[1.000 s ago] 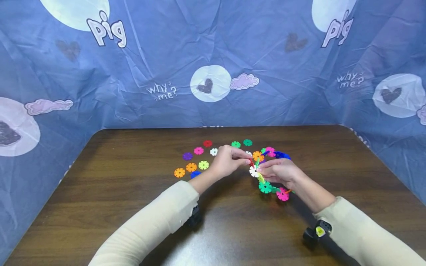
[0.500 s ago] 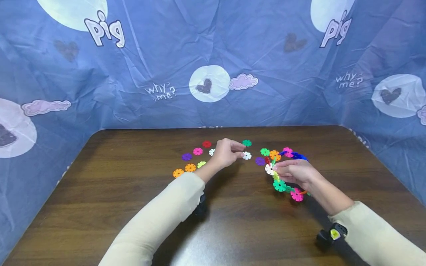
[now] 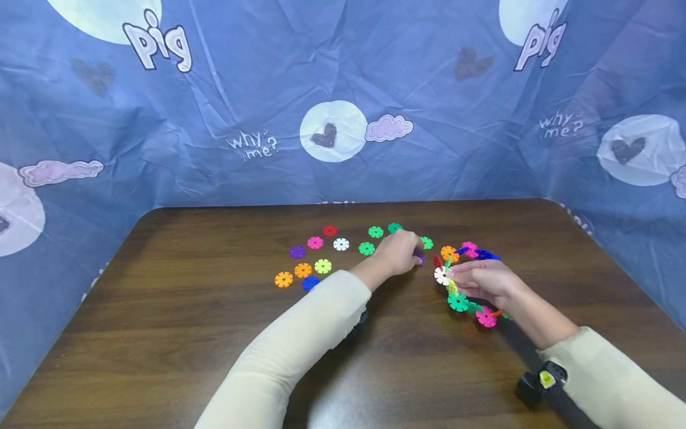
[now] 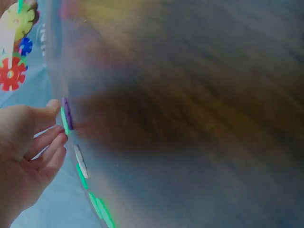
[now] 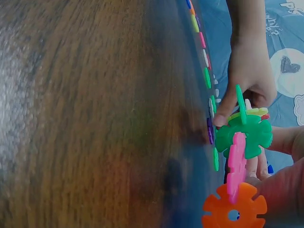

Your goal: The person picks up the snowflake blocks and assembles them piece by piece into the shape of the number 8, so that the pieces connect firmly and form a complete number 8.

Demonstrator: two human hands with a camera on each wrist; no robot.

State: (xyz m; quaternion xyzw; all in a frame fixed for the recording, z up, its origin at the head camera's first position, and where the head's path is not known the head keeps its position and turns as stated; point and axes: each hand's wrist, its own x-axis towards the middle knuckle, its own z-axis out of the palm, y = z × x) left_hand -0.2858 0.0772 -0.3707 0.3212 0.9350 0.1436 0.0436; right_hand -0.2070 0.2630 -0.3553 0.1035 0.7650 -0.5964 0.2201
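My right hand (image 3: pixel 485 280) pinches a chain of linked plastic snowflake discs, thumb and fingers near its white disc (image 3: pixel 441 275). From there, a green disc (image 3: pixel 458 301) and a pink disc (image 3: pixel 486 316) hang down; an orange disc (image 5: pixel 233 214) shows close up in the right wrist view. My left hand (image 3: pixel 398 253) reaches down over the table at a loose purple disc (image 3: pixel 420 257), partly hidden by the fingers. In the left wrist view the thumb and fingers stand apart at the purple disc (image 4: pixel 67 114); no grip on it shows.
Loose discs lie on the brown wooden table (image 3: pixel 161 333), among them a red one (image 3: pixel 329 230), a white one (image 3: pixel 341 244), a yellow one (image 3: pixel 323 266) and a blue one (image 3: pixel 310 283). Beyond the table's far edge hangs a blue printed cloth (image 3: pixel 241 89).
My left hand has left the chain and moved right and down to the purple disc. My right hand has carried the chain to the right, still pinching it.
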